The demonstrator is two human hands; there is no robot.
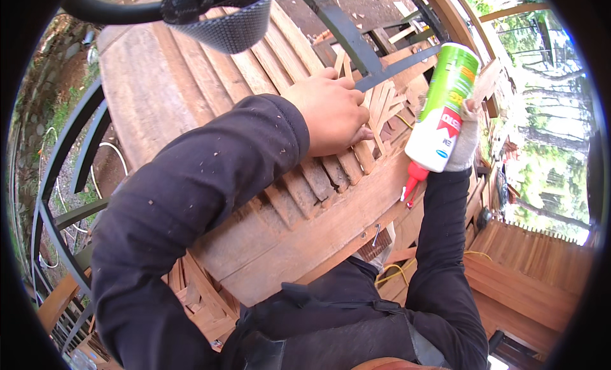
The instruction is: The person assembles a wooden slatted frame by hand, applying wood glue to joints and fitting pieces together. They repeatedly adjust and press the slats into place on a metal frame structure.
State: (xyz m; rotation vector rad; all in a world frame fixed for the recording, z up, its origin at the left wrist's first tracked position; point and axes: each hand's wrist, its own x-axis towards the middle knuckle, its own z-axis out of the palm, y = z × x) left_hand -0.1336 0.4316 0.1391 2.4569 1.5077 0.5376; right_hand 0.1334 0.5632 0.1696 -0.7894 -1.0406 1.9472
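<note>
My right hand, in a pale glove, is wrapped round a white and green glue bottle. The bottle is tilted nozzle-down, its red nozzle just above the wooden frame edge, with a bit of white at the tip. A small red cap hangs beside the nozzle. My bare left hand rests on a louvered wooden panel, fingers curled over the slats beside a bunch of thin wood strips. What those fingers hold, if anything, is hidden under the hand.
A dark metal frame stands beyond the panel, and black curved metal bars are at the left. A grey woven strap hangs at the top. Stacked wooden boards lie at the lower right; a yellow cord runs below the panel.
</note>
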